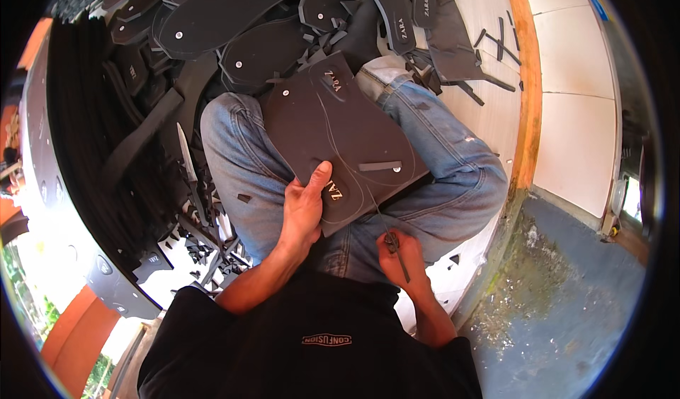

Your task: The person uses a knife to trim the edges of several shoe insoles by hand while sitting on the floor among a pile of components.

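A dark foam sheet (pixel 304 130) with two sole outlines marked on it rests across my lap, tilted. My left hand (pixel 303 204) is closed on its near left edge, thumb on top and the other fingers hidden beneath. In my right hand (pixel 405 256), below the sheet's near edge, is a thin-bladed knife (pixel 381 215). Its narrow blade reaches up to the sheet along a marked curve, while the fist hides most of the handle. A thin dark foam strip (pixel 380 166) lies loose on the sheet, beside a small white dot.
Cut foam soles (pixel 227 16) are heaped ahead of my knees. Left of my leg, another knife (pixel 186 155) lies among dark scraps, by a tall stack of black sheets (pixel 85 137). Offcuts (pixel 500 48) litter the pale floor, bounded at right by a wooden edge (pixel 525 80).
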{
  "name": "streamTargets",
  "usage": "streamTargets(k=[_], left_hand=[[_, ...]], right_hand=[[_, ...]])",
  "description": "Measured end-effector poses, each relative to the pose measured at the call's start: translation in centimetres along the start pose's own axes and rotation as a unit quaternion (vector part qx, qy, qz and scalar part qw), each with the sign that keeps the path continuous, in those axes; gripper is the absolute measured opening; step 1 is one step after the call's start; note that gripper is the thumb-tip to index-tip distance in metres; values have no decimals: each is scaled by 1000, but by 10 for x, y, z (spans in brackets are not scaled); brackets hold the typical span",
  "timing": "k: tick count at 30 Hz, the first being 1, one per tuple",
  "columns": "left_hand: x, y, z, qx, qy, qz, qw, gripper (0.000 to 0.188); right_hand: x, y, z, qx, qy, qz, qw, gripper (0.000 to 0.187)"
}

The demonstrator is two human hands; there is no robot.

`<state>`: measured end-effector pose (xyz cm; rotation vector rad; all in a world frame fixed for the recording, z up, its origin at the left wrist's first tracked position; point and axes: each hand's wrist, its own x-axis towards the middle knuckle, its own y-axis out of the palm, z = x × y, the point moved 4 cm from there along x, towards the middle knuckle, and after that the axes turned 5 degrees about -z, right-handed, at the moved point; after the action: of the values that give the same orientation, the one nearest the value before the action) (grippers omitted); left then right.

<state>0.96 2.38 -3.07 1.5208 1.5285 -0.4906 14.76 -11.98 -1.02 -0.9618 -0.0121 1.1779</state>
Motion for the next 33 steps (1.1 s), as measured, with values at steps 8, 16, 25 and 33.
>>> streamTargets(k=[8,16,25,33], left_hand=[[3,-8,-4,-4,-14,3,1000,34],[5,-8,-6,-7,-14,9,1000,36],[7,-10,-5,2,-1,3,1000,38],[5,-7,-6,17,-8,-13,1000,34]], right_hand=[[19,8,11,-20,-10,10,1000,12],[42,15,21,-25,12,45,999,12],[65,22,27,-37,-59,46,997,14],[78,38,41,18,-85,33,996,41]])
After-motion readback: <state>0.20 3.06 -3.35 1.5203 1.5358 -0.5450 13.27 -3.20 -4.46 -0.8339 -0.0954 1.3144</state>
